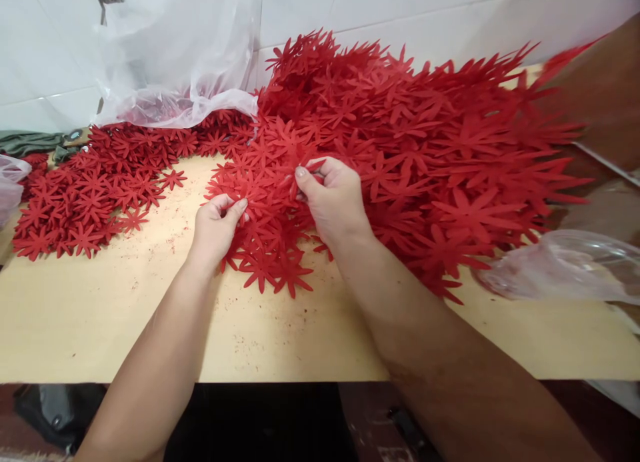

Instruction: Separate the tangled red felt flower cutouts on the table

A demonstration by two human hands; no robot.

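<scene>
On the pale wooden table (pixel 125 329), a big heap of red flower shapes (pixel 425 135) fills the far side and spills toward the near edge. Both hands work at the near, left end of that heap. The left hand (pixel 215 225) is closed, with thumb and fingers pinching the edge of a red flower (pixel 250 205) at the heap's front. The right hand (pixel 333 199) sits just beside it, a bit deeper into the heap. Its fingers are curled and pinch another red flower (pixel 305 165) between thumb and fingertip. Both flowers are touching the heap, not lifted away from it.

Left of the heap lies a flatter spread of smaller red flowers (pixel 85 202). Behind the heap's left end, a clear plastic bag (pixel 175 69) leans on the white tiled wall (pixel 425 9). Right of the heap, at the table's edge, sits another clear bag (pixel 565 265). Tiny red crumbs (pixel 160 242) dot the wood in front of the heap.
</scene>
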